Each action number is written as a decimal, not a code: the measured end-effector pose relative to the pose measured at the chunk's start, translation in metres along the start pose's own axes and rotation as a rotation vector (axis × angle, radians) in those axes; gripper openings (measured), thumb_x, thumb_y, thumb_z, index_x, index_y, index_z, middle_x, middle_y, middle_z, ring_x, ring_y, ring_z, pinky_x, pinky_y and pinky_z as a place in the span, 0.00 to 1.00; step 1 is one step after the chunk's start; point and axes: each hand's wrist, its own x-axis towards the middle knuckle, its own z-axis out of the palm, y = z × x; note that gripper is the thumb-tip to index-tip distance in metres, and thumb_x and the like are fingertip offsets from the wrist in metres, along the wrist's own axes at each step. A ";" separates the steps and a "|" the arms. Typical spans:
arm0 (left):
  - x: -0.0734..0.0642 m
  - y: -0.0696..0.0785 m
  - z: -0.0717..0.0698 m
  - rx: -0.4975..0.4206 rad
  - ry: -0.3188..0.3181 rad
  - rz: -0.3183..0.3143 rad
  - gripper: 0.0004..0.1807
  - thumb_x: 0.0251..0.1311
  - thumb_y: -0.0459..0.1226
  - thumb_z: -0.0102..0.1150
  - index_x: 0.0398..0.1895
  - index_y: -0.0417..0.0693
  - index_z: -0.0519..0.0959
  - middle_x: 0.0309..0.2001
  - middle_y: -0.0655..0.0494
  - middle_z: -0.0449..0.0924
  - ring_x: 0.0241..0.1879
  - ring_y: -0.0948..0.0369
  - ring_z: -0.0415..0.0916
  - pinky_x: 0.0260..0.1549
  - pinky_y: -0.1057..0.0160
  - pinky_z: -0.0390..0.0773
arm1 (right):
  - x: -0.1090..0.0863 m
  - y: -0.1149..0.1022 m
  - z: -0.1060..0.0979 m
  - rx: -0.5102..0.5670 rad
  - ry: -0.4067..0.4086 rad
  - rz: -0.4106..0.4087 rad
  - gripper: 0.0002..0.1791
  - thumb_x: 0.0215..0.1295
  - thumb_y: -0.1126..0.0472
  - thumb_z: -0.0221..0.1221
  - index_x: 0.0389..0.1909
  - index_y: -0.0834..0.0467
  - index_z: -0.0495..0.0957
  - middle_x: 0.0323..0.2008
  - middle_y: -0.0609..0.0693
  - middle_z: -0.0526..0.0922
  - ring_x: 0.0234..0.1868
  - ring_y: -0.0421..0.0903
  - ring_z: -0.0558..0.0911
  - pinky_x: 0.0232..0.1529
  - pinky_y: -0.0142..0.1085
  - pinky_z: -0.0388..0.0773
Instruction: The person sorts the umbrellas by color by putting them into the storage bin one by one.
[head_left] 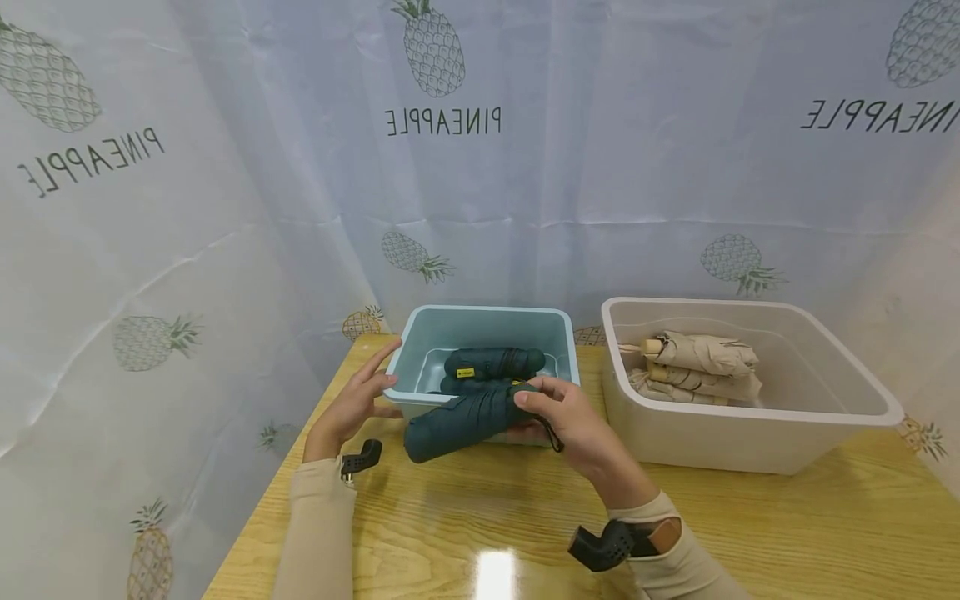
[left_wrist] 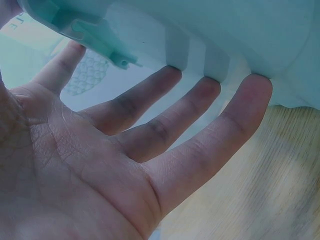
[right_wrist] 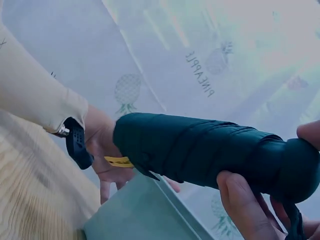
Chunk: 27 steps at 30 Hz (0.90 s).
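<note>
My right hand (head_left: 566, 421) grips a dark green folded umbrella (head_left: 467, 423) by one end, in front of the light blue bin (head_left: 491, 310). The umbrella's black wrist strap hangs by my fingers. In the right wrist view the umbrella (right_wrist: 200, 150) lies level above the bin's edge, a yellow tag beside its far end. My left hand (head_left: 358, 402) is at the bin's left side with fingers spread. Its straight fingertips touch the outer wall in the left wrist view. Inside the bin, another dark green umbrella (head_left: 495, 363) with a yellow tag lies above a partly hidden one.
To the right stands a larger white bin (head_left: 738, 423) with several folded beige umbrellas (head_left: 708, 354) at its left end. Both bins are on a wooden table (head_left: 420, 525). A curtain (head_left: 600, 183) printed with pineapples hangs behind the table and at its sides.
</note>
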 end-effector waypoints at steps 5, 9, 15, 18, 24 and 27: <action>0.000 0.000 0.000 0.004 0.015 -0.001 0.36 0.76 0.43 0.48 0.82 0.73 0.50 0.80 0.44 0.47 0.72 0.32 0.60 0.52 0.35 0.80 | 0.000 -0.003 -0.003 0.083 0.020 -0.021 0.08 0.75 0.64 0.52 0.34 0.53 0.76 0.40 0.47 0.79 0.39 0.40 0.84 0.47 0.40 0.87; 0.001 0.001 0.000 -0.002 0.015 -0.002 0.37 0.75 0.44 0.49 0.82 0.73 0.50 0.80 0.44 0.49 0.72 0.34 0.61 0.52 0.35 0.81 | 0.000 -0.005 -0.007 0.136 0.026 -0.030 0.06 0.76 0.64 0.51 0.42 0.56 0.77 0.45 0.47 0.80 0.40 0.40 0.87 0.49 0.40 0.86; 0.000 0.002 0.001 -0.013 0.010 0.000 0.37 0.75 0.43 0.48 0.82 0.72 0.49 0.77 0.39 0.56 0.71 0.36 0.62 0.52 0.35 0.81 | 0.001 -0.007 -0.011 0.254 0.055 -0.027 0.14 0.77 0.64 0.47 0.59 0.63 0.68 0.50 0.48 0.81 0.38 0.43 0.89 0.48 0.39 0.87; 0.000 0.001 0.001 -0.021 0.007 0.001 0.37 0.74 0.43 0.49 0.82 0.72 0.50 0.77 0.38 0.56 0.72 0.36 0.62 0.52 0.35 0.81 | 0.002 -0.007 -0.012 0.314 0.057 -0.051 0.14 0.77 0.65 0.46 0.59 0.62 0.68 0.51 0.49 0.81 0.39 0.45 0.90 0.49 0.40 0.86; 0.001 0.001 0.000 -0.033 0.002 0.000 0.38 0.74 0.42 0.49 0.83 0.72 0.49 0.78 0.36 0.54 0.73 0.32 0.59 0.51 0.35 0.81 | 0.002 -0.008 -0.016 0.375 0.069 -0.143 0.09 0.78 0.66 0.44 0.46 0.54 0.73 0.47 0.48 0.79 0.41 0.46 0.88 0.53 0.43 0.85; 0.001 0.000 0.000 -0.034 0.003 0.001 0.38 0.73 0.43 0.49 0.83 0.72 0.49 0.78 0.37 0.53 0.73 0.31 0.58 0.51 0.35 0.81 | 0.003 -0.008 -0.017 0.384 0.091 -0.172 0.08 0.77 0.67 0.45 0.46 0.53 0.71 0.50 0.48 0.78 0.43 0.46 0.88 0.55 0.44 0.84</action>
